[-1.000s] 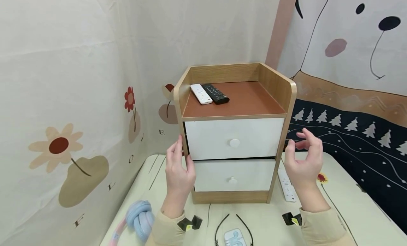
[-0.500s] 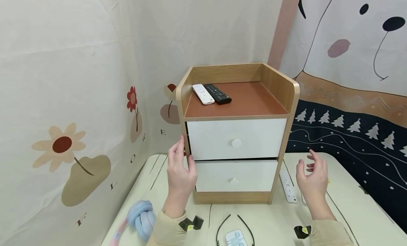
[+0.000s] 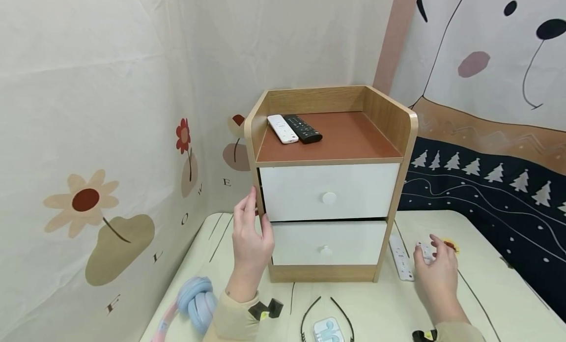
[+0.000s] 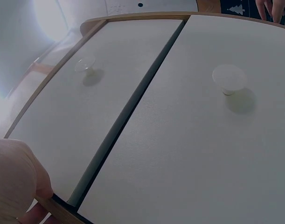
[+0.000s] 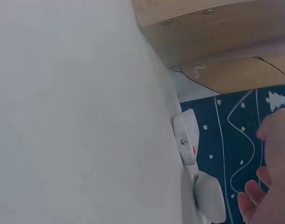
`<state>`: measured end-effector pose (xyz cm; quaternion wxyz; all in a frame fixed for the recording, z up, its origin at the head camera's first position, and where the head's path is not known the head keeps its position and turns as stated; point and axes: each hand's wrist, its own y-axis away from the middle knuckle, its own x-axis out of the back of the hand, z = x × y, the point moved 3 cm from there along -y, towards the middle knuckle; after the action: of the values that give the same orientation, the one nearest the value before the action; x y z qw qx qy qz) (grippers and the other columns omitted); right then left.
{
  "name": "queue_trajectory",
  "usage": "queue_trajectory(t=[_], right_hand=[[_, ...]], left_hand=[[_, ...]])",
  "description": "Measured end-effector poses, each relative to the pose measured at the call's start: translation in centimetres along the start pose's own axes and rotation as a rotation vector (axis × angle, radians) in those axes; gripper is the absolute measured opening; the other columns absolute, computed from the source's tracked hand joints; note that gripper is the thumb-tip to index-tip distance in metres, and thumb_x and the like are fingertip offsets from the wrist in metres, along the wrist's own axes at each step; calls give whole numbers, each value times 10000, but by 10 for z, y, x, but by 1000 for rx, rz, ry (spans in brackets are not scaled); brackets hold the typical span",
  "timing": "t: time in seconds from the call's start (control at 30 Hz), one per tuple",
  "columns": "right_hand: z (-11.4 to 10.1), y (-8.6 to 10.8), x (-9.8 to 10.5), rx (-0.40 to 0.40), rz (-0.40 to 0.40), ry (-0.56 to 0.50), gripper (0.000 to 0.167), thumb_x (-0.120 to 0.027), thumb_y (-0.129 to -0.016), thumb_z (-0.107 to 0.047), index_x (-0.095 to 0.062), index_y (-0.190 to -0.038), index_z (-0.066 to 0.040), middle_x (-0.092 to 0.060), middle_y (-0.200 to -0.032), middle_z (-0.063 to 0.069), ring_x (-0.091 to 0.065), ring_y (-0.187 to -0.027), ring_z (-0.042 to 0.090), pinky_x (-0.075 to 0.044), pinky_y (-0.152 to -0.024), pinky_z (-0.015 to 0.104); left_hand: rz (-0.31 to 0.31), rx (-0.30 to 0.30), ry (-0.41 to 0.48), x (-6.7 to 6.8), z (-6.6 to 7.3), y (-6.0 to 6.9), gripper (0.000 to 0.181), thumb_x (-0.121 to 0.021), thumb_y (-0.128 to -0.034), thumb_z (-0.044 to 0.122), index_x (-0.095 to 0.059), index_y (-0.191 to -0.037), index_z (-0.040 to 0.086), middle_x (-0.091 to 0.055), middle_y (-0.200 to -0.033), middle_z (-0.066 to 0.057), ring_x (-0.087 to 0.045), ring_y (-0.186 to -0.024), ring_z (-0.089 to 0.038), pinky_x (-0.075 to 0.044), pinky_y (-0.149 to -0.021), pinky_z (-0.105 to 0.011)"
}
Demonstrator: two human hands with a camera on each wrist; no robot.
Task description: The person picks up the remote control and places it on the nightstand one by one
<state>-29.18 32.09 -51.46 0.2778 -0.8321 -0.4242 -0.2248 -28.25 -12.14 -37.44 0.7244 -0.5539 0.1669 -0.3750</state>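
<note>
Cabinet [image 3: 309, 185]: standing on tabletop [image 3: 376, 305], left hand [image 3: 252, 241] pinching its left edge. White item [image 3: 426, 250]: lying toward tabletop's right edge, just beyond nearer right hand [image 3: 439, 280], fingers curving loosely, holding nothing; long axis unclear.

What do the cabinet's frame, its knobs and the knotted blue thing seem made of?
Cabinet's frame: probably wood-effect board with a satin finish, judging by its even grain.
Knobs: likely smooth plastic; the left wrist view shows them whitish and slightly see-through.
Knotted blue thing: perhaps matte, padded fabric, from its thick, rounded folds.
</note>
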Motion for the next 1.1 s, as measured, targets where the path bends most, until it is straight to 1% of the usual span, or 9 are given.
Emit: queue_trajectory(t=[0.07, 0.17, 0.37, 0.5, 0.7, 0.9, 1.0, 1.1], right_hand=[[6, 3, -1, -6, -1, 8, 677, -560, -1095, -300, -367, -1691, -44, -453, -1588, 315, -488, -1365, 502, -465, -1070, 683], [14, 4, -1, -18, 1, 37, 695, -595, -1067, -284, -384, -1663, 5, -451, -1565, 352, -475, -1369, 541, -450, -1095, 721], [24, 5, -3, -88, -67, 105, 763, -641, -1030, -316, -370, -1640, 53, -358, -1575, 464, -379, -1431, 645, -373, -1174, 781], [28, 7, -4, -95, -90, 172, 766, -658, -1011, -321, -395, -1604, 87, -360, -1538, 504, -389, -1402, 672, -388, -1164, 785], [31, 8, -7, -107, -106, 248, 735, -667, -988, -325, -454, -1560, 84, -401, -1503, 501, -399, -1398, 674, -394, -1173, 784], [32, 8, -10, -131, -128, 281, 700, -669, -975, -307, -499, -1532, 83, -426, -1468, 474, -407, -1378, 646, -414, -1156, 764], [34, 9, -10, -121, -133, 291, 675, -677, -970, -294, -525, -1510, 80, -450, -1428, 464, -414, -1339, 631, -429, -1113, 757], [35, 9, -10, -101, -129, 301, 656, -681, -968, -289, -547, -1496, 76, -497, -1397, 450, -433, -1314, 613, -431, -1097, 749]], left_hand=[[0, -1, -1, 0, 0, 0, 747, -637, -898, -184, -492, -1615, -29, -604, -1319, -313, -692, -1061, -387, -679, -836, -498], [-5, 6, -3, 1, 1, 0, 746, -636, -907, -174, -487, -1621, -22, -602, -1324, -314, -692, -1070, -390, -681, -845, -496], [-16, 19, -5, 3, 1, 0, 740, -635, -924, -152, -477, -1634, -11, -598, -1342, -318, -692, -1101, -394, -685, -862, -495], [-15, 13, -7, 2, 0, 0, 746, -642, -918, -158, -480, -1631, -11, -602, -1327, -316, -692, -1081, -394, -684, -851, -502], [-24, 20, -4, 0, -1, 0, 749, -639, -924, -152, -474, -1638, -2, -602, -1320, -316, -696, -1066, -394, -683, -849, -508], [-24, 21, -5, 0, -1, 0, 740, -641, -922, -155, -481, -1631, -11, -604, -1329, -313, -702, -1053, -397, -685, -842, -508], [-24, 25, -6, 0, -1, 0, 738, -642, -924, -153, -480, -1631, -13, -603, -1332, -314, -699, -1058, -399, -683, -847, -510], [-21, 21, -6, -1, -1, 0, 741, -642, -922, -154, -480, -1631, -13, -602, -1329, -316, -697, -1062, -400, -681, -845, -514]])
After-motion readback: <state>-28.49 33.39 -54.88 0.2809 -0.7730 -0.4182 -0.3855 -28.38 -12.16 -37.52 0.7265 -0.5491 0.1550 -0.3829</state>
